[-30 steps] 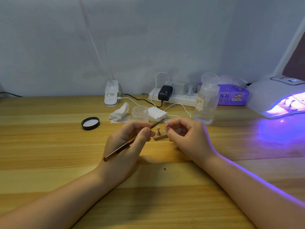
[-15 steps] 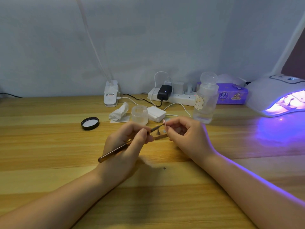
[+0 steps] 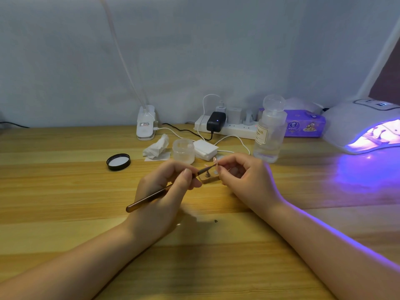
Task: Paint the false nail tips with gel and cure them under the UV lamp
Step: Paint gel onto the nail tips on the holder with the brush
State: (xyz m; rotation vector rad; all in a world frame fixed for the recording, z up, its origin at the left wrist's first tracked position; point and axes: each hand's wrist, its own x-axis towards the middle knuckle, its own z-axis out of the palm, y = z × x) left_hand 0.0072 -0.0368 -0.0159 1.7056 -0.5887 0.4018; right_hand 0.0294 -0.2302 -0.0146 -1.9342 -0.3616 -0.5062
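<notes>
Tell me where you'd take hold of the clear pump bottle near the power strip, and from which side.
Grip the clear pump bottle round its straight cylindrical body, below the narrow neck and domed cap, which look too slim and rounded for a firm hold. It stands upright. Probably come from the front right: the right hand is nearest, and the power strip crowds its back.

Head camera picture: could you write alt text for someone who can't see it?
A person's left hand holds a thin brush to a false nail tip pinched by the right hand, above a wooden table. A UV lamp glows purple at right.
</notes>
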